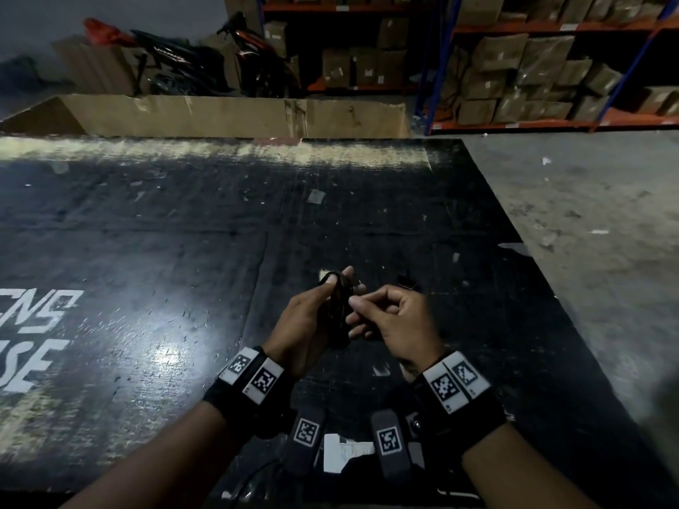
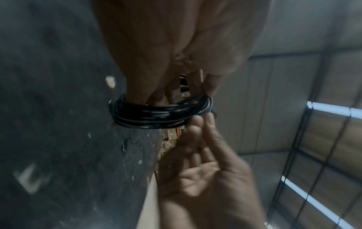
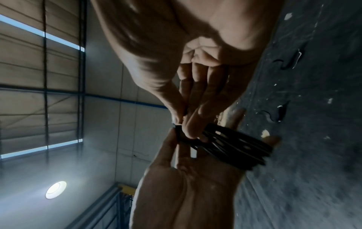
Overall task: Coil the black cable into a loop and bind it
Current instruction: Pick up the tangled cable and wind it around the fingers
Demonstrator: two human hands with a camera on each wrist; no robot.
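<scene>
Both hands meet just above the dark desk point(image 1: 154, 222), close to its near edge. My left hand point(image 1: 308, 321) carries the black cable point(image 2: 160, 113), already wound into several turns around its fingers, so the coil sits upright in that hand with the thumb laid over its top. My right hand point(image 1: 397, 317) has thumb and forefinger pinched together at the coil's near side; the right wrist view shows them closing on a strand point(image 3: 179, 128) there, probably the free end, though blur hides which piece it is. Coiling looks finished and binding seems to be starting. Next, I judge, the tail must be passed round the bundle and tucked, while the left fingers keep the turns from springing apart. Both wrists are raised, palms turned inward toward each other.
</scene>
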